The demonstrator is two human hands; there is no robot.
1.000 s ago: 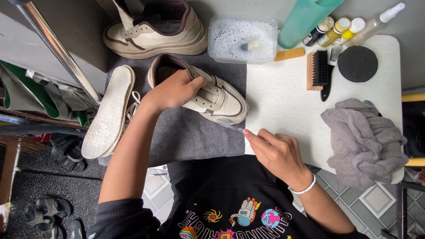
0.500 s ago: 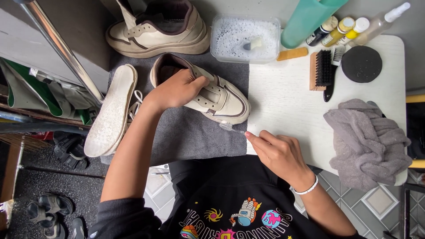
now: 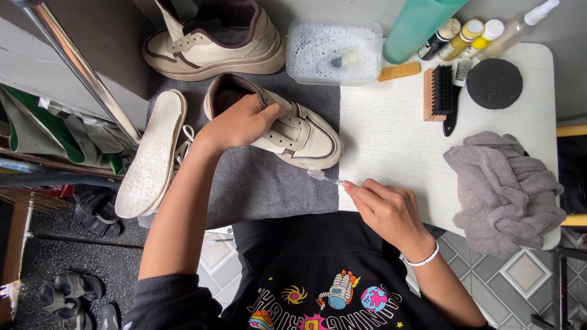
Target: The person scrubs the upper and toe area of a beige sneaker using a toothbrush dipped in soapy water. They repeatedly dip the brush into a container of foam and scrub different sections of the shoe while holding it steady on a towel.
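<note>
A cream sneaker (image 3: 306,137) with brown trim lies on a grey mat (image 3: 263,183). My left hand (image 3: 241,122) grips it at the tongue and collar. My right hand (image 3: 385,208) pinches a small clear-handled brush (image 3: 321,177), whose bristle end sits just beside the sneaker's toe sole. The second cream sneaker (image 3: 214,43) stands at the mat's far edge. A white insole (image 3: 153,153) and loose laces (image 3: 183,143) lie left of the held shoe.
A clear tub of soapy water (image 3: 333,52) stands behind the shoe. On the white table (image 3: 391,122) are a wooden brush (image 3: 437,95), a black round pad (image 3: 494,84), several small bottles (image 3: 471,30), a tall green bottle (image 3: 419,21) and a crumpled grey towel (image 3: 504,189). A metal pole (image 3: 79,67) slants at left.
My right hand has shifted slightly toward the sneaker's toe with the small brush. My left hand stays on the shoe.
</note>
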